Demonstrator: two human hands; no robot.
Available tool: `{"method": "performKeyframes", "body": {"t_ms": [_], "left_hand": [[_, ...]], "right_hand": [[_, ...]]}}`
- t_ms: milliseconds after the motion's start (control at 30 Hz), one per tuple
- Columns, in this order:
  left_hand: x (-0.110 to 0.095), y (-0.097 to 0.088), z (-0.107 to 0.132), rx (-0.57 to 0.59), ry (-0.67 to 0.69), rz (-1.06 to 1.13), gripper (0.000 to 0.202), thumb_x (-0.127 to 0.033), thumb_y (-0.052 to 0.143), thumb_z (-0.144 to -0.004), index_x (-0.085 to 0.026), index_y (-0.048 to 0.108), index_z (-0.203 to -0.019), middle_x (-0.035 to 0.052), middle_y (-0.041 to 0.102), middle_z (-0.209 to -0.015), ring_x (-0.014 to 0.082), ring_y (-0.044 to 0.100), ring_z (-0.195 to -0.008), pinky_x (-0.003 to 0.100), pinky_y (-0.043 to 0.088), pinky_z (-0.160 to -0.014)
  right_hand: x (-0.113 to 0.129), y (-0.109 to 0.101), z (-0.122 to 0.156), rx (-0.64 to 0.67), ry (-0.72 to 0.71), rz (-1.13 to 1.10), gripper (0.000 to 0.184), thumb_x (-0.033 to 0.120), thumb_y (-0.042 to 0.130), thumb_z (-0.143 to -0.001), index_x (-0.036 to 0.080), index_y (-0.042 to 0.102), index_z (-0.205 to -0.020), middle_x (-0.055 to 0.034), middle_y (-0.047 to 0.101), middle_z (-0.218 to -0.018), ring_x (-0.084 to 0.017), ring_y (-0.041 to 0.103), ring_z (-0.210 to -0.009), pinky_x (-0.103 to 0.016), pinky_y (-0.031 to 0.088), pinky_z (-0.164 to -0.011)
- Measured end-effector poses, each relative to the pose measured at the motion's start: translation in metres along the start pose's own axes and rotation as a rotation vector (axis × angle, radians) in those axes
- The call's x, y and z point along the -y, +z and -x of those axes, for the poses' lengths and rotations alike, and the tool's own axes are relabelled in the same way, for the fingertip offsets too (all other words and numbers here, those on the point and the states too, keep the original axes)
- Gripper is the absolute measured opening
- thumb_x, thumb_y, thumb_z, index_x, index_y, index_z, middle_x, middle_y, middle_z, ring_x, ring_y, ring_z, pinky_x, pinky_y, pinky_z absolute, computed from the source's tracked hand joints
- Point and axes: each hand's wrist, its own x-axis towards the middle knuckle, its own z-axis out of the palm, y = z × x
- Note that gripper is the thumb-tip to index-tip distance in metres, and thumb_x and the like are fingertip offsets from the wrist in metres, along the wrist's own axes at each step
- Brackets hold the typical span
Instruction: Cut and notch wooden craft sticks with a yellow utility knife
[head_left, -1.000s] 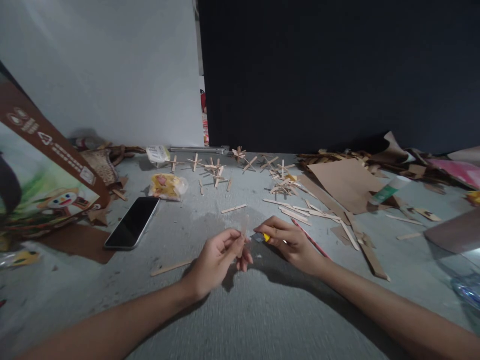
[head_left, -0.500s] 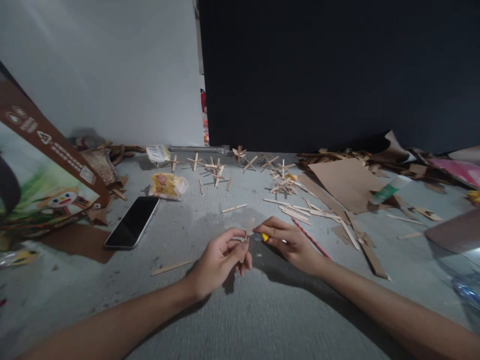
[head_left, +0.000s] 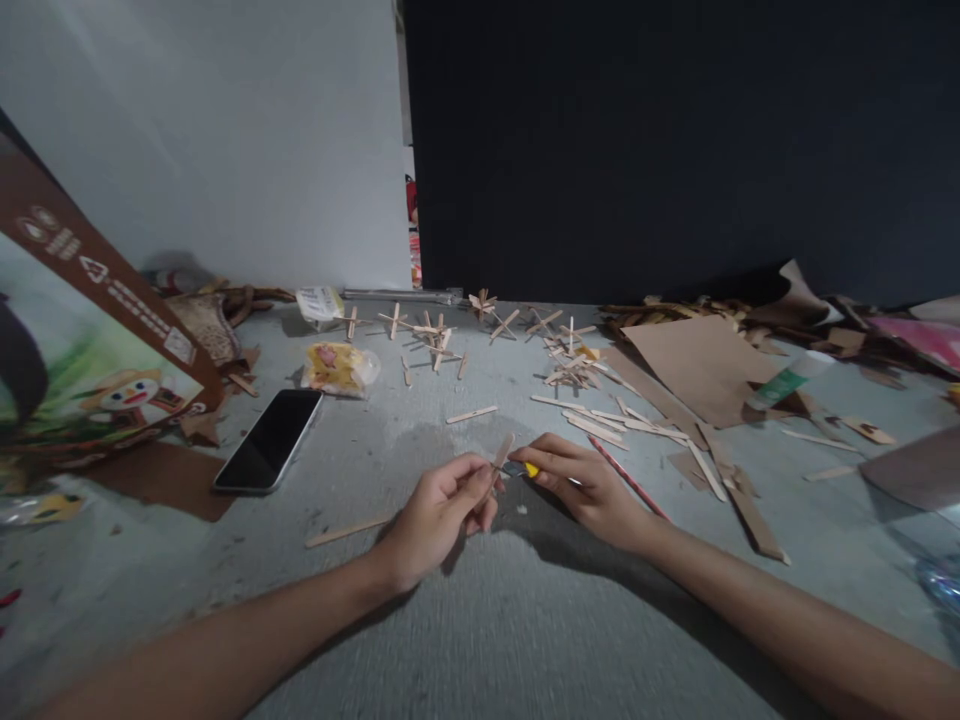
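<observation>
My left hand (head_left: 448, 512) is closed, its thumb and fingers pinching a wooden craft stick (head_left: 505, 450) that points up and away. From the right, my right hand (head_left: 589, 490) grips a small yellow-handled tool with a grey head (head_left: 519, 468). Its grey head touches or nearly touches the stick near my left fingertips; fingers hide much of the tool, so I cannot tell its exact kind. A loose craft stick (head_left: 472, 414) lies just beyond my hands. Another stick (head_left: 346, 532) is by my left wrist, and a red pencil (head_left: 626, 475) lies beside my right hand.
Crossed-stick pieces (head_left: 442, 348) stand at the back. Loose sticks (head_left: 600, 420) and cardboard (head_left: 694, 370) lie to the right, with a glue stick (head_left: 793, 380). On the left are a phone (head_left: 270, 442), a yellow packet (head_left: 335, 369) and a printed bag (head_left: 112, 330).
The stick in my left hand has tilted a little to the right. My right hand keeps the tool against or close to it. The view has shifted slightly.
</observation>
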Motion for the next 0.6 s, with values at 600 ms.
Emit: {"method": "performKeyframes", "body": {"t_ms": [600], "left_hand": [[0.000,0.010,0.011,0.040,0.042,-0.024,0.048,-0.066,0.062,-0.096,-0.019,0.064,-0.086,-0.0012,0.061,-0.062,0.0118,0.050,-0.053,0.025,0.041,-0.055]], "right_hand": [[-0.003,0.001,0.002,0.004,0.016,-0.020,0.035,0.024,0.048,-0.111,0.028,0.070,-0.138,-0.0099,0.071,-0.109,-0.019,0.069,-0.094,-0.031,0.057,-0.081]]}}
